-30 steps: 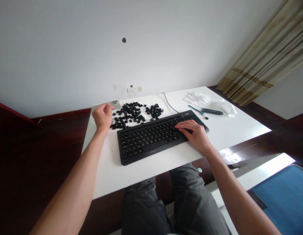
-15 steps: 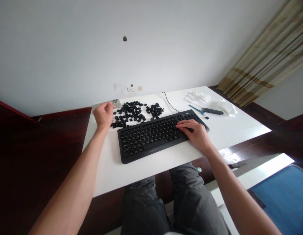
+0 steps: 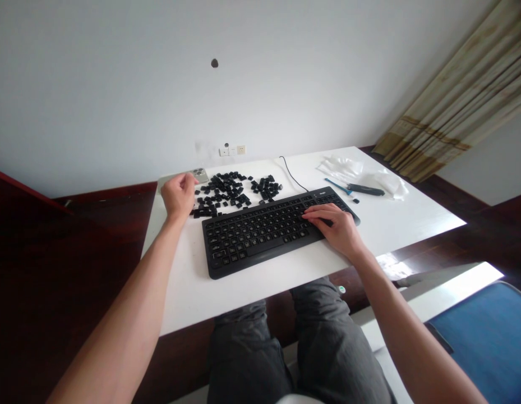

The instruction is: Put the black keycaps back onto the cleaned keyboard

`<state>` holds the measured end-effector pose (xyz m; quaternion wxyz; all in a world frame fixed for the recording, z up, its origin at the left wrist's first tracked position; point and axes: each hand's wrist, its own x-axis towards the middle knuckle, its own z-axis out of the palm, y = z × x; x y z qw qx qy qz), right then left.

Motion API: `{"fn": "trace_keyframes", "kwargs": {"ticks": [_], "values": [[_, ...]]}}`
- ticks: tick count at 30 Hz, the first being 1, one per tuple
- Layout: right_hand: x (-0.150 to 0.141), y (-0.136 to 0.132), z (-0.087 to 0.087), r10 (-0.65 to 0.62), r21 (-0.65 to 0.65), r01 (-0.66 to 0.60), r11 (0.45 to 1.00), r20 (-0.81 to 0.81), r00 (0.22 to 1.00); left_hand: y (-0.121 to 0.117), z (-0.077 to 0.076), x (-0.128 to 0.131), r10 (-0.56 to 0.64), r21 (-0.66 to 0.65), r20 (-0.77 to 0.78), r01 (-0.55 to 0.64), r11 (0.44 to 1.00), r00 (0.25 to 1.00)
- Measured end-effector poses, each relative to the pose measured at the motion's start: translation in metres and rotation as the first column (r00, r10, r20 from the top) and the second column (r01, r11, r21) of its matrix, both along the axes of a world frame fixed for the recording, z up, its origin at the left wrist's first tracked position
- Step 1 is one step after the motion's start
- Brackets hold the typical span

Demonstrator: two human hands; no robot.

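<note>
A black keyboard lies at a slant on the white table, with many key positions showing bare switches and a long space bar in its front row. My right hand rests on the right part of it, fingers pressed together and thumb drawn in; whatever is at the fingertips is too small to make out. My left hand is closed in a fist beside the heap of black keycaps. Its contents, if any, are hidden. Just behind that fist lies a phone, partly covered.
At the right of the table lie a blue tool, a dark elongated handle, a single keycap and crumpled clear plastic. The cable runs back from the keyboard toward the wall. A blue seat stands at lower right.
Both hands keep their places and shapes, and nothing on the table has visibly moved. Only the camera view has shifted very slightly.
</note>
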<state>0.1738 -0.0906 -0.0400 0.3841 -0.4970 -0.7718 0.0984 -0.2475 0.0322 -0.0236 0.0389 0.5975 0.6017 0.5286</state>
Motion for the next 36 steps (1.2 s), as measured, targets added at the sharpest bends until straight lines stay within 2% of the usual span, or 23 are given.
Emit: {"fn": "trace_keyframes", "kwargs": {"ticks": [27, 36], "values": [[0.0, -0.0014, -0.0008, -0.01, -0.002, 0.01, 1.0, 0.025, 1.0, -0.0018, 0.0023, 0.0032, -0.043, 0.006, 0.01, 0.043, 0.999, 0.999], [-0.0011, -0.0032, 0.0057, 0.023, 0.029, -0.025, 0.999, 0.079, 0.997, -0.0003, 0.0008, 0.001, -0.043, -0.023, -0.029, 0.042, 0.999, 0.999]]}}
